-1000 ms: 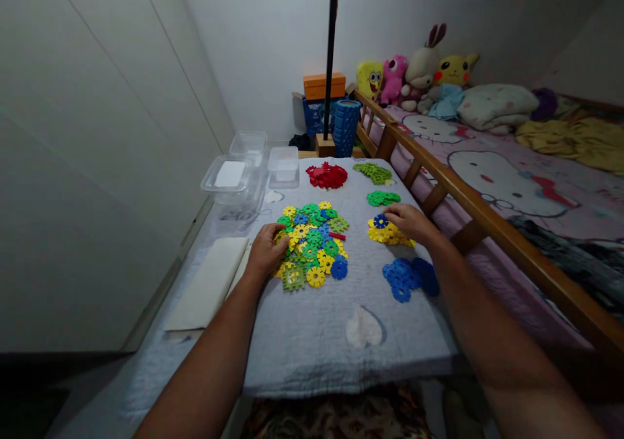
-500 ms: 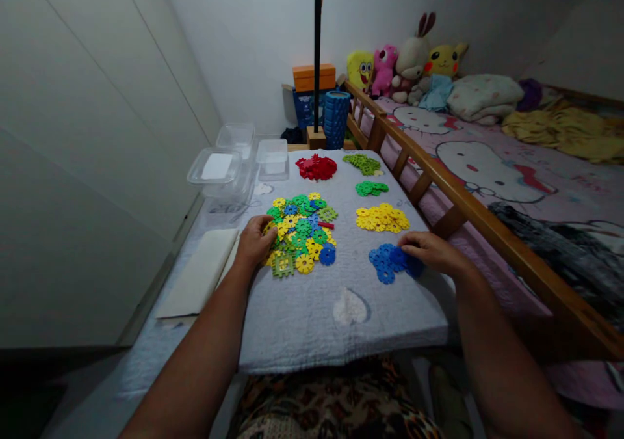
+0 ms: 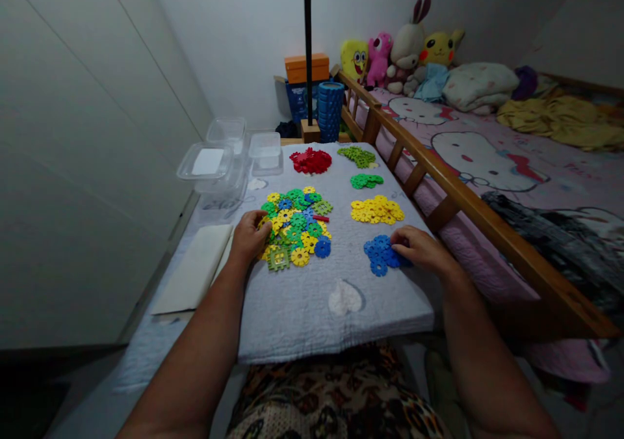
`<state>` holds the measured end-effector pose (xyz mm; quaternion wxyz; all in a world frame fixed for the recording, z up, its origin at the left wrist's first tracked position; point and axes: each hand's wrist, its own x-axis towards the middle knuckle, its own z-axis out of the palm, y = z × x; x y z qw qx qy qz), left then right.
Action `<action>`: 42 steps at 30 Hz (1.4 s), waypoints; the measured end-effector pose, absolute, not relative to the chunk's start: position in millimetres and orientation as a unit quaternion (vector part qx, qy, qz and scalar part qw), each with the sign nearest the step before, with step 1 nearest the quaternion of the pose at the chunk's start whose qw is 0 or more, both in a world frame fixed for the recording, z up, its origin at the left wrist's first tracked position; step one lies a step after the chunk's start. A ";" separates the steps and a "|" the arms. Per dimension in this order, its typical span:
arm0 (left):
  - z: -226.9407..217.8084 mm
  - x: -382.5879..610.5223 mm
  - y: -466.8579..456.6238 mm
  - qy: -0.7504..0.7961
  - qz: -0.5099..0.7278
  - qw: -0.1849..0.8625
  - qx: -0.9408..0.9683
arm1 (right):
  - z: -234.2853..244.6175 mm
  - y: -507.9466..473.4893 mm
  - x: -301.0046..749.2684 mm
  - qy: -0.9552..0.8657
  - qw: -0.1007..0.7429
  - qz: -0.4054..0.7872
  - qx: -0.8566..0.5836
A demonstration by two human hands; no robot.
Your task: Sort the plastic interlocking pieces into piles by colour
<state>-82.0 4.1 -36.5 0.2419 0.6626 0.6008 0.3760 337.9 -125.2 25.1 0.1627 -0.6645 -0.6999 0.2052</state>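
Observation:
A mixed heap of flat plastic snowflake pieces [image 3: 296,227] in yellow, green and blue lies on a grey quilted pad [image 3: 312,302]. My left hand [image 3: 249,235] rests at the heap's left edge, fingers curled onto the pieces. My right hand [image 3: 420,250] lies against the right side of a small blue pile [image 3: 380,254], fingers bent over its edge. Sorted piles sit beyond: yellow [image 3: 377,210], bright green [image 3: 365,181], olive green [image 3: 358,156] and red [image 3: 311,160].
Clear plastic tubs [image 3: 221,166] stand at the pad's far left, and a white folded sheet [image 3: 192,276] lies beside it. A wooden bed rail [image 3: 453,195] runs along the right. A black pole [image 3: 308,49] on a wooden block, a blue roller and boxes stand behind.
My right hand moved from the yellow pile back to the blue pile and now rests on its edge. My left hand stayed at the mixed heap. The view shifted slightly.

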 end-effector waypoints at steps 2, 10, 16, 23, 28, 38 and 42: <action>-36.1 -81.7 3.9 0.603 0.375 0.240 0.662 | 25.3 -121.8 326.8 -0.704 0.179 0.192 -0.659; -35.2 -82.1 3.1 0.599 0.378 0.233 0.666 | 8.3 -93.8 229.0 -0.795 0.187 0.154 -0.556; -37.8 -82.0 3.2 0.594 0.387 0.227 0.668 | -7.2 -91.5 192.7 -0.806 0.194 0.129 -0.544; -39.4 -81.8 3.3 0.593 0.389 0.222 0.669 | -11.9 -89.1 192.3 -0.791 0.235 0.162 -0.541; -39.9 -81.3 3.0 0.590 0.387 0.209 0.677 | -6.5 -87.1 198.6 -0.748 0.298 0.228 -0.548; -35.8 -80.5 2.4 0.591 0.382 0.196 0.683 | 21.3 -100.1 303.1 -0.651 0.289 0.267 -0.649; -36.3 -80.5 2.0 0.590 0.381 0.192 0.686 | 17.9 -113.0 340.2 -0.616 0.288 0.256 -0.687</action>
